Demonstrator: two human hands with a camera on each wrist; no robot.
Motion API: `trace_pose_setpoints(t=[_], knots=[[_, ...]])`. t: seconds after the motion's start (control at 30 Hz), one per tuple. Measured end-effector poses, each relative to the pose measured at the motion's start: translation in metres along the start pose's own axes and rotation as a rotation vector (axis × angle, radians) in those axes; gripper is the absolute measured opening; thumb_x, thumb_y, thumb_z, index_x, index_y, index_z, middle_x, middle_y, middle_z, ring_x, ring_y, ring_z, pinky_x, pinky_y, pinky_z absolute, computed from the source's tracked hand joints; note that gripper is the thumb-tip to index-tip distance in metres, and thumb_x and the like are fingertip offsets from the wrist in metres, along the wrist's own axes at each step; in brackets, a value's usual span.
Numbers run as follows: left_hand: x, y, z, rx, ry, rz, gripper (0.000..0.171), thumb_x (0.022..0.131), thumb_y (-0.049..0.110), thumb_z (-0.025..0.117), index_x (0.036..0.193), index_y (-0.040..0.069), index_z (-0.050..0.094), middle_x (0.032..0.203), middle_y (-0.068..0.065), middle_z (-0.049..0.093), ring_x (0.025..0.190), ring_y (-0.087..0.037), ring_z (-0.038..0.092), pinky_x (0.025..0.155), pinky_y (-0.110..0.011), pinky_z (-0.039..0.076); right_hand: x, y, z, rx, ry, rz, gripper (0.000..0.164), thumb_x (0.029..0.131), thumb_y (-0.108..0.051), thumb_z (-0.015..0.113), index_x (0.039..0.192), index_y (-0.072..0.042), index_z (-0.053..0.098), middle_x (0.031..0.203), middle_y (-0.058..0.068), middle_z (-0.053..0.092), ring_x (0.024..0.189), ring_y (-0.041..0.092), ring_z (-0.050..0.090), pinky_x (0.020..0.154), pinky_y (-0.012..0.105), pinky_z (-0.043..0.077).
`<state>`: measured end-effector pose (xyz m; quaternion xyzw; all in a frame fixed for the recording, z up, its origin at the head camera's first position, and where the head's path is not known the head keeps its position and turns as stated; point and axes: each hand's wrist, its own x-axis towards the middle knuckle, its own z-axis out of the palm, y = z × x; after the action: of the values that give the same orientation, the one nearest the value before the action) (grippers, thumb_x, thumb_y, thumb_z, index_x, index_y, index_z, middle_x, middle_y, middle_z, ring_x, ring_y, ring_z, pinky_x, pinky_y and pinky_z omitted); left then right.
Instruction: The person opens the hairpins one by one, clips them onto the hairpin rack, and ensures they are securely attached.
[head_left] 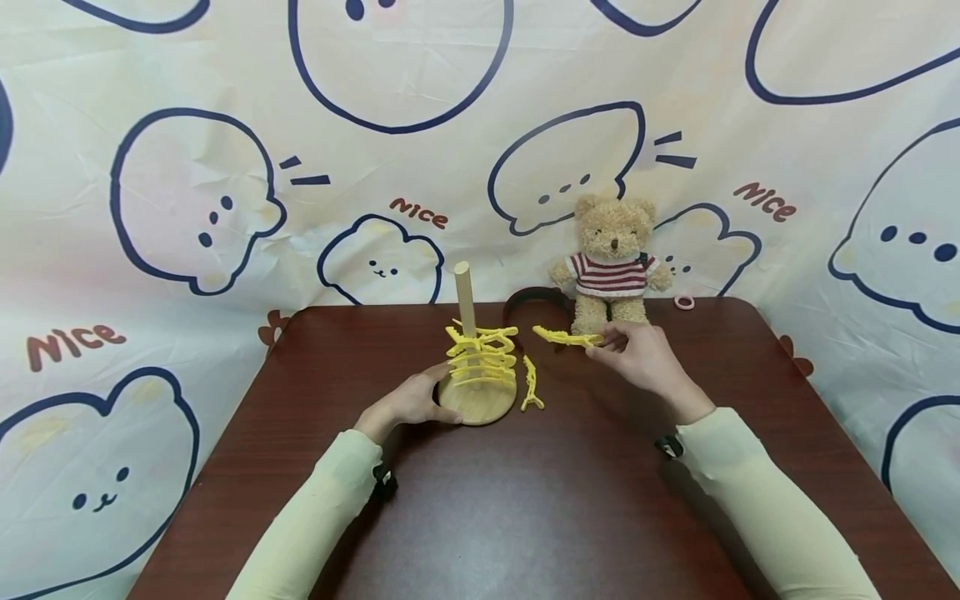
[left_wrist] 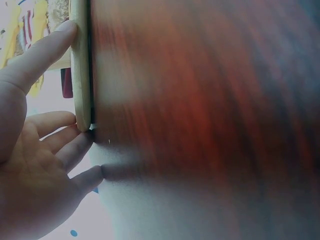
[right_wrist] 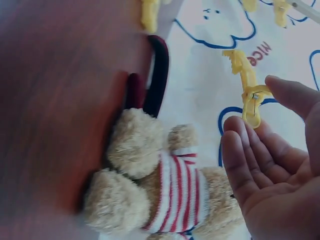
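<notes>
A yellow spring clip [head_left: 564,337] with a toothed end is pinched between the thumb and fingers of my right hand [head_left: 645,357], raised right of the wooden stand. Its small metal spring shows on the clip [right_wrist: 251,95] in the right wrist view. My left hand [head_left: 411,400] holds the round base [head_left: 480,410] of the stand at its left rim, thumb and fingers spread around the edge. Several yellow clips [head_left: 491,361] sit around the stand's upright post [head_left: 466,300]. Another yellow clip [head_left: 531,385] lies on the table just right of the base.
A teddy bear [head_left: 611,275] in a red-striped shirt sits at the back of the dark wooden table [head_left: 510,517]. Beside it stands a dark curved band [head_left: 536,293], and a small pink ring [head_left: 683,302] lies near the back edge. A printed cloth hangs behind.
</notes>
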<state>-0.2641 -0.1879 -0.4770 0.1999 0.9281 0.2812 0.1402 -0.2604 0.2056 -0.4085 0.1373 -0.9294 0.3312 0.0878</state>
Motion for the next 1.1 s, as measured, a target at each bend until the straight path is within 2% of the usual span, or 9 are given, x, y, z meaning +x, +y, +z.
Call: trace_pose_setpoints(t=[0.23,0.43,0.77,1.1], knots=[[0.000,0.000,0.000,-0.006,-0.004,-0.011,0.100,0.076,0.038,0.087,0.157,0.018,0.033,0.162,-0.007,0.034,0.149,-0.030,0.033,0.120,-0.049,0.030,0.003,-0.015,-0.005,0.005,0.028,-0.052,0.032,0.085,-0.037,0.079,0.106,-0.013,0.076,0.087,0.002,0.076,0.076,0.014,0.070,0.069,0.031,0.056],[0.000,-0.001,0.000,-0.004,-0.003,-0.015,0.100,0.076,0.039,0.087,0.157,0.018,0.033,0.162,-0.007,0.034,0.149,-0.030,0.033,0.120,-0.049,0.030,0.006,-0.023,-0.009,0.020,0.045,-0.060,0.028,0.085,-0.036,0.080,0.106,-0.018,0.078,0.086,-0.002,0.076,0.076,0.012,0.068,0.067,0.031,0.054],[0.001,-0.002,0.001,-0.020,-0.002,-0.011,0.100,0.076,0.039,0.087,0.157,0.018,0.033,0.163,-0.007,0.033,0.149,-0.030,0.033,0.120,-0.050,0.030,0.007,-0.038,-0.013,0.051,0.051,-0.090,0.024,0.086,-0.033,0.080,0.104,-0.018,0.077,0.086,-0.002,0.076,0.076,0.012,0.068,0.067,0.030,0.053],[-0.001,0.000,0.000,-0.005,0.005,-0.008,0.100,0.076,0.040,0.087,0.157,0.018,0.034,0.161,-0.009,0.036,0.148,-0.031,0.035,0.119,-0.050,0.032,0.012,-0.058,-0.004,0.095,0.049,-0.142,0.023,0.085,-0.029,0.081,0.105,-0.018,0.078,0.086,-0.003,0.076,0.075,0.011,0.068,0.063,0.025,0.050]])
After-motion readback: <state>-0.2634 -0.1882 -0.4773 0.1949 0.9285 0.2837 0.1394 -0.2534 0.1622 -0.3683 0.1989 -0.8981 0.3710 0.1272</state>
